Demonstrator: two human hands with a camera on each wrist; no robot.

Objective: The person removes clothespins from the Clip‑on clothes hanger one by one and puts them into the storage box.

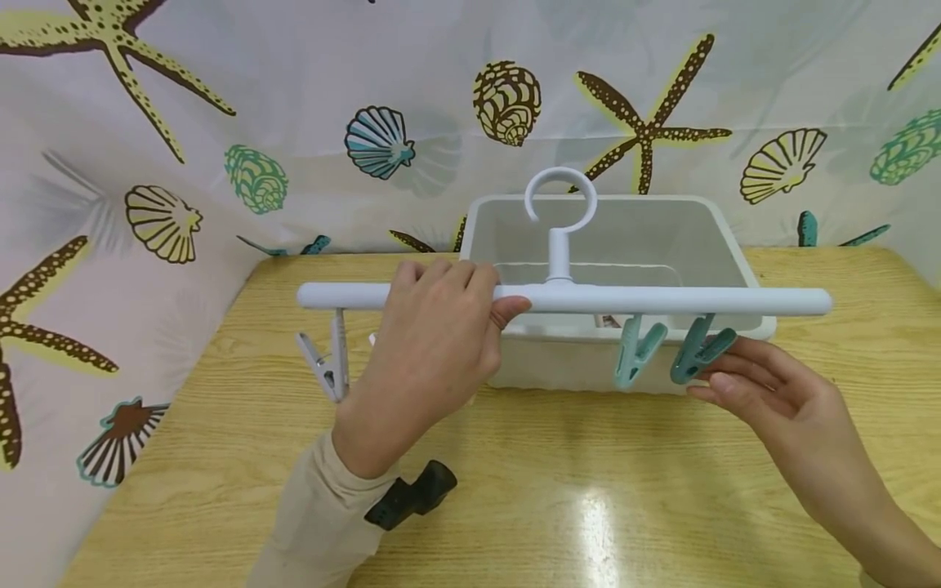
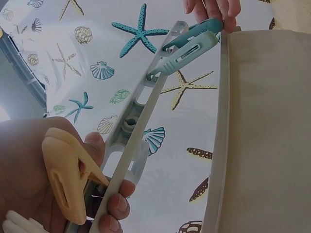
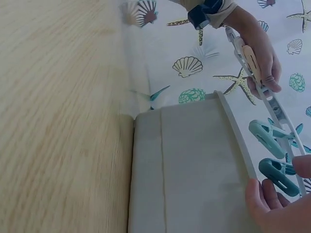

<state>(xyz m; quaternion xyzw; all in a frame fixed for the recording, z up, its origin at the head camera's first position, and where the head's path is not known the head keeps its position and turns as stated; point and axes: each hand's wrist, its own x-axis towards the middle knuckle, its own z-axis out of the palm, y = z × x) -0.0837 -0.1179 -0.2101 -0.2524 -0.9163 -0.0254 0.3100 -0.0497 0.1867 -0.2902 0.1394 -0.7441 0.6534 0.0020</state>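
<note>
My left hand point(image 1: 434, 343) grips the bar of a white clip hanger point(image 1: 662, 300), left of its round hook point(image 1: 562, 173). A pale grey clothespin point(image 1: 334, 359) hangs near the bar's left end. Beside the left hand, the left wrist view shows a peach clothespin point(image 2: 65, 174), which that hand hides from the head camera. Toward the right end hang a light teal clothespin point(image 1: 636, 351) and a dark teal clothespin point(image 1: 698, 351). My right hand point(image 1: 794, 416) is at the dark teal one, its loosely bent fingers touching the clothespin without a visible pinch.
Behind the hanger stands a pale plastic bin point(image 1: 724, 253) on the wood-grain table point(image 1: 529, 465); a small item inside it is mostly hidden by the bar. A curtain with sea shells and starfish point(image 1: 309, 98) hangs at the back and left. My left wrist wears a black strap point(image 1: 412, 494).
</note>
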